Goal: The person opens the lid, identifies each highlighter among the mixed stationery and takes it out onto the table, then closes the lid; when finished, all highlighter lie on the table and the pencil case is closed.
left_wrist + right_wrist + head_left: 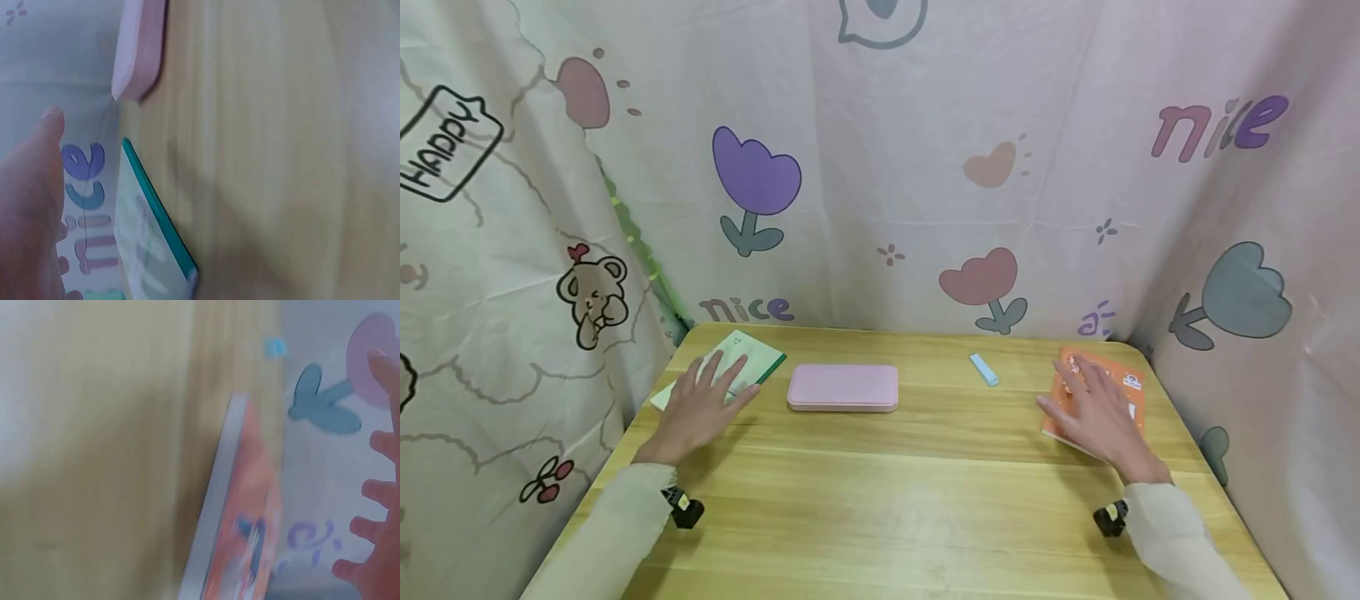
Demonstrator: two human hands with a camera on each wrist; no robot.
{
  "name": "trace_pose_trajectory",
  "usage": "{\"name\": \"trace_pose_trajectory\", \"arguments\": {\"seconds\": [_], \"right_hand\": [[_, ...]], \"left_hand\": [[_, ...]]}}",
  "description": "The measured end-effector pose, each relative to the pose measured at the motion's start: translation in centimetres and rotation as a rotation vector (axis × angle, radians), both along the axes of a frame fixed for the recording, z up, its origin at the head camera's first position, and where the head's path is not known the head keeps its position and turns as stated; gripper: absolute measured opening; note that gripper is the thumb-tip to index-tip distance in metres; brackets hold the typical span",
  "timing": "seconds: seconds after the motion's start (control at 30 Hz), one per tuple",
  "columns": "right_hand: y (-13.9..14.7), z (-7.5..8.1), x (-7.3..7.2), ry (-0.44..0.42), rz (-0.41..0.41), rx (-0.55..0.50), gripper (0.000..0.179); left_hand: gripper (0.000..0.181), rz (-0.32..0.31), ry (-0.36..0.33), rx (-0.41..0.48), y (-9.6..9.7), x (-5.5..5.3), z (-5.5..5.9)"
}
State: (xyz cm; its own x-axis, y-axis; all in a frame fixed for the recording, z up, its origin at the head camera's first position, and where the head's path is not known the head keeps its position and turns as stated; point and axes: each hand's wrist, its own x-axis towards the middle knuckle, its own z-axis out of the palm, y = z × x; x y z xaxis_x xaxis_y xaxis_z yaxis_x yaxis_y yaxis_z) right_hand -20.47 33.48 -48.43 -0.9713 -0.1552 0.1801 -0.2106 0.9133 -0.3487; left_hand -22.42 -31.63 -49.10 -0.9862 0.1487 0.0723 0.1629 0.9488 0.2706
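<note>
My left hand (703, 412), fingers spread, is held over a pale green booklet (741, 350) with a dark green spine at the table's back left. In the left wrist view the hand (28, 206) stands apart from the booklet (147, 231). My right hand (1101, 417) has its fingers spread above an orange book (1131, 367) at the back right, partly covering it. The right wrist view shows a gap between that hand (381, 506) and the orange book (250, 494). Neither hand holds anything.
A pink pencil case (842, 387) lies near the back of the wooden table (880, 517), right of the booklet. A small light blue bar-shaped item (983, 369) lies between the case and the orange book. A printed curtain (880, 167) hangs behind and along both sides.
</note>
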Motion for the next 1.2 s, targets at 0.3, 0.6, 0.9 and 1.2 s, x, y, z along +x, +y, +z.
{"name": "trace_pose_trajectory", "arguments": {"seconds": [0.3,0.6,0.9,1.2], "right_hand": [[-6.4,0.4,-3.0,-0.006,0.065,-0.099,0.083],[-12.6,0.0,-4.8,-0.038,0.162,-0.271,0.081],[-18.2,-1.8,-6.2,-0.084,0.269,-0.299,0.079],[-22.2,-3.4,-7.3,-0.158,0.373,-0.322,0.077]], "left_hand": [[0.078,-0.075,0.002,0.070,4.3,-2.1,0.1],[0.082,-0.104,-0.036,0.201,7.5,-3.4,-0.9],[0.072,-0.146,-0.061,0.342,8.5,-3.9,-2.6],[0.066,-0.201,-0.061,0.341,8.8,-4.0,-3.4]]}}
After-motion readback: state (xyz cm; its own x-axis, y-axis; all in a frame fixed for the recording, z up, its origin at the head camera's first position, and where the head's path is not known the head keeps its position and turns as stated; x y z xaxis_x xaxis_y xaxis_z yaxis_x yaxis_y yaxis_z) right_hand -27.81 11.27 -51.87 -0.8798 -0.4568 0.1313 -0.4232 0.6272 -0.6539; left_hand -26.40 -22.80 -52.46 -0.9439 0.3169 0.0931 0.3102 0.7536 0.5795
